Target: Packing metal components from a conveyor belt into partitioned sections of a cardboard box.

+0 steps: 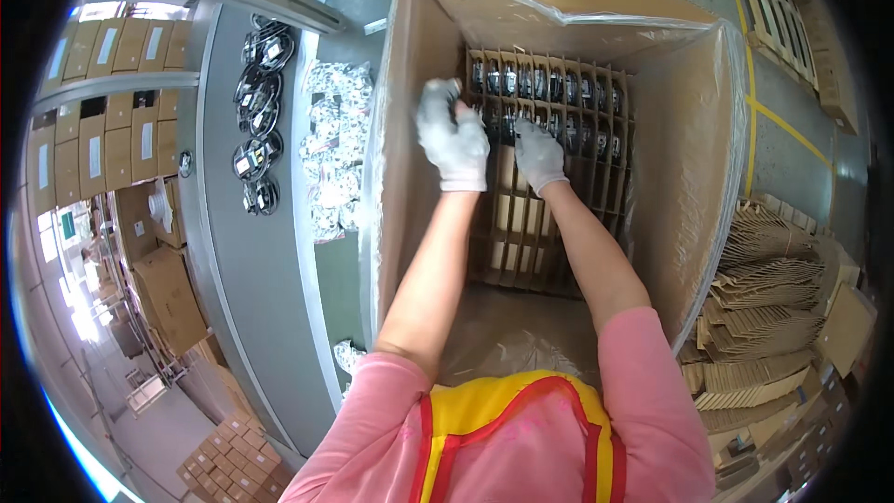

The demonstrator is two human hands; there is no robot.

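White labels [95, 160] on cartons [119, 140] unreadable; right hand [540, 155] inside box [684, 186]

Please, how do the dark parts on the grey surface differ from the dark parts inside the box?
The surface parts lie in loose groups, while the box parts stand in neat rows. Cardboard dividers separate the box parts; the surface parts overlap freely. Both look dark with shiny areas.
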